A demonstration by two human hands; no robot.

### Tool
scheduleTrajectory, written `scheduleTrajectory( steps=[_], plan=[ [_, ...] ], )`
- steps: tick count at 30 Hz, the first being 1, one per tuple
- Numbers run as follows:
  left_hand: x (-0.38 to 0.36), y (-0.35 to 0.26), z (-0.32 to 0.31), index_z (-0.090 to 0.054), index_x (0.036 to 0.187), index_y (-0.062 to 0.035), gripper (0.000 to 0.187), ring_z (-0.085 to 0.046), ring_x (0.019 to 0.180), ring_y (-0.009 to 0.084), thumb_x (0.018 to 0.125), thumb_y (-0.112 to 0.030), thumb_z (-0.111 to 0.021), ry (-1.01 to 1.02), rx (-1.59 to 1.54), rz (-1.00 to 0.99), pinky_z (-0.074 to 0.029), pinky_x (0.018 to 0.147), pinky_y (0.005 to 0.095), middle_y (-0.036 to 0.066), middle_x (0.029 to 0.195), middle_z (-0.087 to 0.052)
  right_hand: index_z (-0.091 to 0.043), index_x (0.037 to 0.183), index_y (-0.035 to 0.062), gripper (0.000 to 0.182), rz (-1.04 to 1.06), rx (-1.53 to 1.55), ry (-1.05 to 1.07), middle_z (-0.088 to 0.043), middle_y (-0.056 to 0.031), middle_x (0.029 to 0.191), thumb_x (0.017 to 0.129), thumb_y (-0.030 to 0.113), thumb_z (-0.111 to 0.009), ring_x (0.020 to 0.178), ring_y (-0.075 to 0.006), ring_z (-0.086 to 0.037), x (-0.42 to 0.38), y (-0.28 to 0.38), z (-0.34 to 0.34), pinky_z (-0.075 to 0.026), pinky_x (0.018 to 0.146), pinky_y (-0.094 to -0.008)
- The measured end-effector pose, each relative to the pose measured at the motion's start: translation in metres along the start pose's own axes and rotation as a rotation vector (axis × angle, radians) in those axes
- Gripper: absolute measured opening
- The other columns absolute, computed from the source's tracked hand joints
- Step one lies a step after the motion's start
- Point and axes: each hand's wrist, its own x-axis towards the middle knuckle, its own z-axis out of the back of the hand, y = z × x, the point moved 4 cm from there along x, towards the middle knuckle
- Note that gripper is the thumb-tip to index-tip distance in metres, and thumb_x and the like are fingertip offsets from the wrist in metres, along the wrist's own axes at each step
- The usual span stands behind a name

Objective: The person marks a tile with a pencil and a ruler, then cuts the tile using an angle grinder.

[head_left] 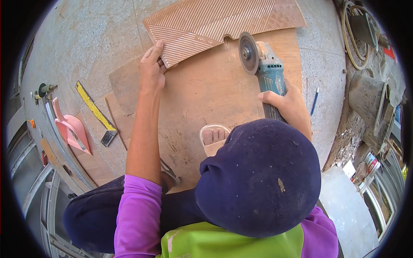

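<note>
My left hand (153,64) pinches the near left corner of a tile (215,28), thumb on top and fingers curled under the edge. The tile lies ribbed side up, with a small rounded notch in its near edge. In my right hand (286,101) is a teal angle grinder (272,79), gripped around its body. The grinder's round disc (248,53) stands on edge just right of the notch, over a brown board (202,90). My fingers hide part of the grinder's body.
A yellow-and-black square (95,107) and a pink dustpan (73,131) lie to the left. A blue pen (315,101) rests on the floor at right, with a hose (347,34) and a dirty bucket (365,95) beyond. A sandaled foot (214,136) is on the board.
</note>
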Motion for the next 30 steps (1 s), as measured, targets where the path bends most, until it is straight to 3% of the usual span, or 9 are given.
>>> scheduleTrajectory(
  steps=[10, 13, 30],
  plan=[
    [-0.003, -0.003, -0.002, -0.069, 0.117, 0.0013, 0.032, -0.071, 0.090, 0.0152, 0.102, -0.026, -0.070, 0.011, 0.003, 0.001, -0.060, 0.078, 0.0305, 0.008, 0.105, -0.074, -0.072, 0.096, -0.0039, 0.051, 0.042, -0.035, 0.039, -0.068, -0.0157, 0.074, 0.066, 0.036, -0.082, 0.063, -0.0254, -0.066, 0.017, 0.005, -0.015, -0.051, 0.058, -0.0375],
    [-0.001, -0.001, 0.000, -0.070, 0.116, 0.0005, 0.031, -0.070, 0.088, 0.0147, 0.102, -0.027, -0.070, 0.006, 0.015, 0.011, -0.060, 0.077, 0.0300, 0.007, 0.104, -0.074, -0.070, 0.106, -0.0059, 0.059, 0.046, -0.037, 0.076, -0.070, -0.0187, 0.082, 0.067, 0.037, -0.080, 0.066, -0.0254, -0.066, 0.020, 0.008, -0.016, -0.050, 0.061, -0.0361],
    [-0.001, -0.001, 0.000, -0.070, 0.115, 0.0000, 0.032, -0.070, 0.090, 0.0154, 0.101, -0.029, -0.071, 0.003, 0.013, 0.007, -0.060, 0.079, 0.0314, 0.007, 0.104, -0.073, -0.069, 0.102, -0.0049, 0.058, 0.073, -0.024, 0.060, -0.068, -0.0163, 0.079, 0.067, 0.040, -0.080, 0.065, -0.0235, -0.065, 0.030, 0.002, -0.020, -0.050, 0.059, -0.0353]
  ],
)
